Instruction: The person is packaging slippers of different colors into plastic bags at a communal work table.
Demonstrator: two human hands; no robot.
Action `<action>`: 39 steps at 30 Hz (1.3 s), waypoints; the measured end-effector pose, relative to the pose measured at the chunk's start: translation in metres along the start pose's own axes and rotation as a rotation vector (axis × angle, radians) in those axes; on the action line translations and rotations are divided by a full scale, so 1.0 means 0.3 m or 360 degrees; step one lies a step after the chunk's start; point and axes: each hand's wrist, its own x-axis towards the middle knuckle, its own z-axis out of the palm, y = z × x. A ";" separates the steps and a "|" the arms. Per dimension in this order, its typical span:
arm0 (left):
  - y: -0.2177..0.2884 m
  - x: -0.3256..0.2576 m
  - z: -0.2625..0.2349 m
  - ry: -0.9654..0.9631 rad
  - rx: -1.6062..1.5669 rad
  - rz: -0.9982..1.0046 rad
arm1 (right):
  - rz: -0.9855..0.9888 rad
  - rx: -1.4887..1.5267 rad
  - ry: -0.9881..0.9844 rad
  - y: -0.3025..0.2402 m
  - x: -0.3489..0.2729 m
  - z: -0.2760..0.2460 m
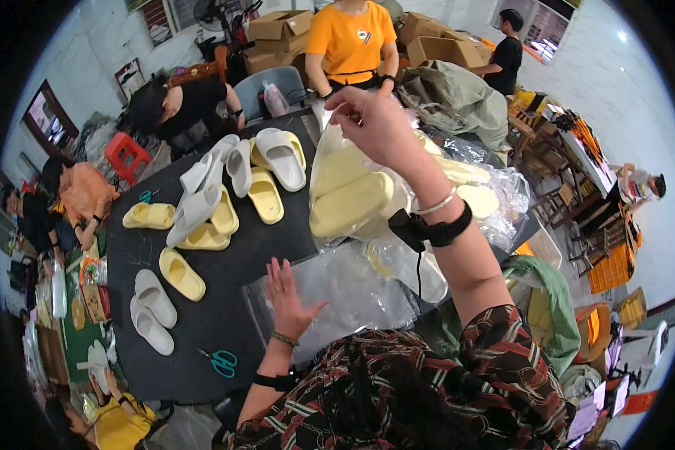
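Observation:
My left hand (pixel 286 301) lies with fingers spread on a flat clear plastic bag (pixel 352 296) at the table's near edge. Raised over the far right of the table, my right hand (pixel 375 127) has its fingers curled together. It seems to pinch the top of a clear plastic bag (pixel 324 161), though the fingertips are partly hidden. Inside that bag is a pale yellow slipper (pixel 352 204), with more yellow behind it. Left of the bags, loose grey slippers (pixel 281 159) and yellow slippers (pixel 181 274) are spread over the dark table (pixel 232 300).
Teal-handled scissors (pixel 223 363) lie near the table's front edge. Several bagged slippers (pixel 478 201) are heaped at the right, by a green sack (pixel 551 311). A person in orange (pixel 351 45) stands across the table; another person (pixel 191 105) bends at its far left.

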 end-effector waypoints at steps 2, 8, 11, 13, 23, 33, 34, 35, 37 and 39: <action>0.002 0.030 -0.036 0.0033 -0.0217 -0.0016 | -0.0070 0.0091 -0.0028 -0.106 0.005 0.006; -0.085 -0.090 0.141 -0.0122 -0.2328 -0.0577 | -0.0137 0.0796 -0.0763 -0.411 -0.069 0.254; -0.226 -0.281 0.194 0.0241 -0.2737 -0.1189 | -0.0855 0.0900 -0.0448 -0.462 -0.111 0.309; -0.310 -0.408 0.209 0.0366 -0.2828 -0.1443 | -0.0900 0.0862 -0.0138 -0.418 -0.121 0.292; -0.374 -0.482 0.151 0.0446 -0.2817 -0.1788 | 0.0885 0.0517 -0.1605 0.211 -0.684 0.695; -0.472 -0.312 0.150 0.0424 -0.2621 -0.2498 | 0.2047 0.1732 -0.1401 0.190 -0.922 0.970; -0.453 -0.286 0.132 0.0401 -0.2678 -0.2339 | 0.1918 0.1680 -0.1377 0.193 -0.904 0.960; -0.430 -0.265 0.114 0.0380 -0.2731 -0.2178 | 0.1789 0.1625 -0.1354 0.194 -0.890 0.946; -0.343 -0.234 0.073 0.0394 -0.2670 -0.1938 | 0.1714 0.1615 -0.1188 0.169 -0.858 0.863; -0.220 -0.208 0.030 0.0333 -0.2594 -0.1704 | 0.1622 0.1548 -0.1011 0.188 -0.857 0.747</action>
